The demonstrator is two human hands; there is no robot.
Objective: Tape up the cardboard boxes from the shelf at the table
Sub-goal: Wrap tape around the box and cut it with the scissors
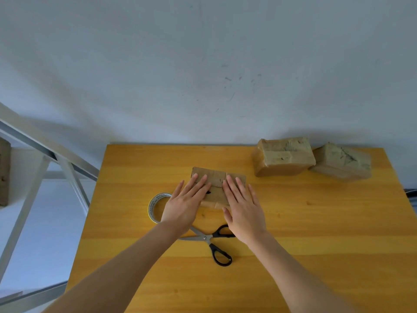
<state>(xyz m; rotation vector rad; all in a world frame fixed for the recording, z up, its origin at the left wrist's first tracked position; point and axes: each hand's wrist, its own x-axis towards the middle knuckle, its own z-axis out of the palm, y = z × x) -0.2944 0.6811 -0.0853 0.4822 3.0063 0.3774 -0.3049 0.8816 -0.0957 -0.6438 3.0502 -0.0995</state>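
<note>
A small brown cardboard box (217,177) lies in the middle of the yellow table (304,233). My left hand (186,202) lies flat on its left half, fingers straight. On the right half my right hand (243,207) presses down the same way. A roll of tape (155,205) sits just left of my left hand, partly hidden by the wrist. Black-handled scissors (213,242) lie on the table between my forearms. Two taped boxes stand at the back right, one (283,157) beside the other (340,163).
A grey wall rises right behind the table's far edge. A white metal shelf frame (45,159) stands to the left, with a brown box (4,172) at the frame's edge. A dark cable (411,195) shows at the right edge.
</note>
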